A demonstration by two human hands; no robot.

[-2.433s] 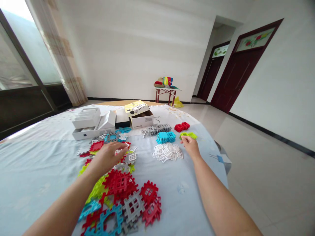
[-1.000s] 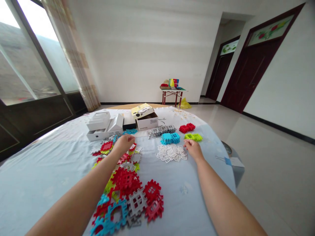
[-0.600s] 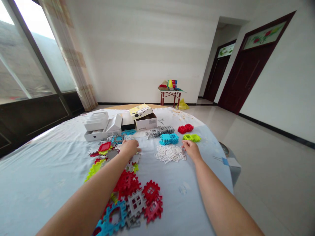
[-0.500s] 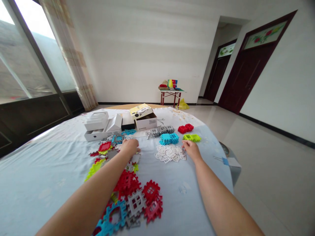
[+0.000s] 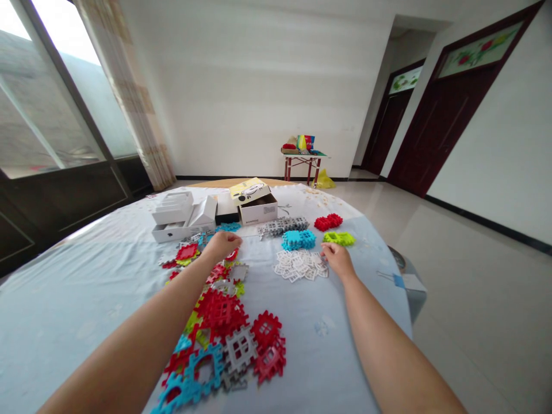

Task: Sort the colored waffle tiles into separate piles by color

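My left hand (image 5: 223, 246) hovers over the far part of a mixed heap of plastic building pieces, its fingers curled into a pinch. Whatever sits in that pinch is too small or hidden to name. Just below its fingers lies a red piece (image 5: 233, 255). My right hand (image 5: 338, 259) rests at the right edge of a pile of white window-frame pieces (image 5: 301, 265), fingers pressed together; I cannot make out what is in them. Beyond it are a stack of lime-green pieces (image 5: 339, 238) and a stack of blue pieces (image 5: 298, 240). Red gear-edged pieces (image 5: 222, 309) and a blue frame piece (image 5: 203, 371) lie nearer me.
A row of grey pieces (image 5: 283, 226) and a red stack (image 5: 328, 222) stand farther back. White boxes (image 5: 183, 215) and a box with a tilted yellow lid (image 5: 257, 213) occupy the far left. The round table (image 5: 310, 356) has a pale blue cloth. Behind is a small table (image 5: 303, 155).
My left hand has lifted a little and drawn slightly left, uncovering red pieces beneath it. My right hand stays by the white pile. The view has shifted slightly.
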